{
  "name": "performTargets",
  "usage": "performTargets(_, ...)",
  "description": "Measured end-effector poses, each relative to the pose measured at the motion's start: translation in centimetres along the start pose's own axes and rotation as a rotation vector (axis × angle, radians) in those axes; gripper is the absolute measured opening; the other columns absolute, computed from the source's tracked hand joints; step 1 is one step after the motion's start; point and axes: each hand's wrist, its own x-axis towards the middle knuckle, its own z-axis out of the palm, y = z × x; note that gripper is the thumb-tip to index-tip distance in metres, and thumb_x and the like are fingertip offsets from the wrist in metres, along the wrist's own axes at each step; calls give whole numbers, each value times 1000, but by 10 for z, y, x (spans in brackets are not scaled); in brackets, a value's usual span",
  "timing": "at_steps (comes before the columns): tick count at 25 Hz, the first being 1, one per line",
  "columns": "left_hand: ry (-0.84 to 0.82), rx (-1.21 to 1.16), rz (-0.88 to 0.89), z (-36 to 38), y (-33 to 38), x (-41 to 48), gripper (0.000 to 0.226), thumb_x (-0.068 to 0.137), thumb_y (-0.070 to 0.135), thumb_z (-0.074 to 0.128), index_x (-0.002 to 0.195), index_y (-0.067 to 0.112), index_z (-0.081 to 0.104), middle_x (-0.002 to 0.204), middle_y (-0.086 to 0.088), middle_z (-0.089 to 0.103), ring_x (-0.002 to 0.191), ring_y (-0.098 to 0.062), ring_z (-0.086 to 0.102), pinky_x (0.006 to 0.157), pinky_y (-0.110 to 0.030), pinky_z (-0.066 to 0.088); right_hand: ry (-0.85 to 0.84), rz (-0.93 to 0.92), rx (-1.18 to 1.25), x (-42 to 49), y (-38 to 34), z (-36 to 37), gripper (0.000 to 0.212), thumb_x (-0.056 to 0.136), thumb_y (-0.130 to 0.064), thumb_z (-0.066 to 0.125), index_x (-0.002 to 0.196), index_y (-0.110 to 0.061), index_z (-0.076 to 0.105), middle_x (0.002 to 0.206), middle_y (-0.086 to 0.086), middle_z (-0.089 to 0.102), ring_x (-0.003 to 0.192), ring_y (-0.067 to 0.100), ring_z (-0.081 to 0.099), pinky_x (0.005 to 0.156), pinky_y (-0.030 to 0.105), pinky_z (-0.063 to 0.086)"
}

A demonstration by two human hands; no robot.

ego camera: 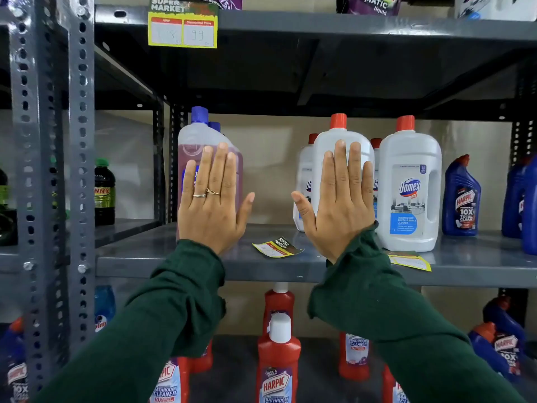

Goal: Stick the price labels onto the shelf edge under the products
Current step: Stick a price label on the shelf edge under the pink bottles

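Observation:
My left hand [212, 199] and my right hand [340, 199] are raised flat in front of the middle shelf, backs toward me, fingers straight, holding nothing. Two loose price labels lie on the grey shelf [261, 270]: one yellow label [279, 247] between my wrists, another yellow label [409, 260] right of my right sleeve, near the front edge. A third price label [183, 27] is stuck on the upper shelf edge [377, 26]. Behind my left hand stands a pink bottle [197, 146]; behind my right hand stand white Domex bottles [409, 184].
Blue Harpic bottles [462, 196] stand at the shelf's right end. A perforated grey upright [52, 170] rises at the left, with a dark bottle [104, 193] on the neighbouring rack. Red Harpic bottles [279, 359] fill the shelf below.

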Motion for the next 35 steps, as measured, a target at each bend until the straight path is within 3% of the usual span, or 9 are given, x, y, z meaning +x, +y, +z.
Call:
performTargets(4, 2, -41, -25, 0, -2, -11, 57, 95, 38, 33, 136, -1, 25, 143, -20, 32, 134, -30, 20, 112, -46, 13, -97, 107, 179, -13, -15, 2, 70, 90, -55, 23, 131, 1, 32, 137, 21, 45, 131, 35, 37, 110, 49, 32)
performTargets(9, -147, -179, 91, 1, 4, -62, 41, 94, 33, 35, 115, 4, 54, 111, -16, 66, 101, -32, 58, 90, -42, 38, -738, 465, 308, -31, -47, 20, 58, 88, -41, 45, 125, 2, 33, 125, 23, 53, 118, 37, 43, 102, 45, 36)
performTargets(14, -327, -212, 102, 3, 6, -96, 35, 91, 33, 37, 93, 6, 59, 86, -13, 69, 79, -32, 61, 72, -38, 38, -1088, 651, 150, -25, -65, 20, 52, 82, -32, 54, 119, -1, 33, 126, 19, 52, 120, 37, 42, 103, 43, 36)
performTargets(22, -412, -142, 86, -1, 9, -94, 34, 91, 33, 36, 87, 8, 58, 78, -11, 66, 73, -30, 59, 66, -36, 31, -807, 610, 361, -31, -76, 9, 39, 77, 0, 58, 109, -1, 35, 123, 19, 42, 102, 40, 54, 85, 43, 45)
performTargets(25, -431, -162, 77, -3, 10, -94, 33, 90, 33, 36, 87, 8, 57, 78, -12, 66, 72, -31, 59, 67, -36, 31, -656, 709, 513, -32, -74, 4, 35, 79, 2, 55, 109, -7, 41, 119, 16, 49, 102, 39, 53, 82, 42, 44)
performTargets(29, -442, -522, -165, -12, 11, -91, 42, 89, 36, 34, 114, 6, 50, 108, -16, 65, 99, -32, 58, 87, -35, 32, -510, 858, 742, -35, -72, 0, 34, 86, -5, 50, 117, -19, 46, 113, 9, 63, 100, 28, 57, 85, 30, 41)
performTargets(31, -358, -801, -319, -24, 7, -83, 52, 90, 34, 36, 132, 6, 30, 134, -13, 45, 122, -24, 40, 102, -23, 27, -486, 863, 900, -39, -74, -3, 27, 88, -13, 52, 113, -22, 55, 107, 4, 64, 95, 17, 59, 90, 24, 45)
performTargets(33, -278, -804, -319, -33, -3, -76, 52, 91, 32, 38, 135, 8, 25, 141, -11, 33, 129, -23, 26, 106, -20, 22, -536, 846, 1040, -43, -80, -6, 17, 87, -17, 56, 100, -23, 64, 96, 2, 67, 91, 19, 65, 90, 40, 54)
performTargets(35, -285, -659, -243, -37, -19, -69, 39, 90, 30, 40, 124, 12, 45, 132, -15, 48, 124, -28, 31, 105, -36, 29, -613, 799, 1094, -46, -87, -12, 14, 85, -15, 59, 95, -21, 66, 90, 2, 68, 88, 21, 68, 84, 45, 56)
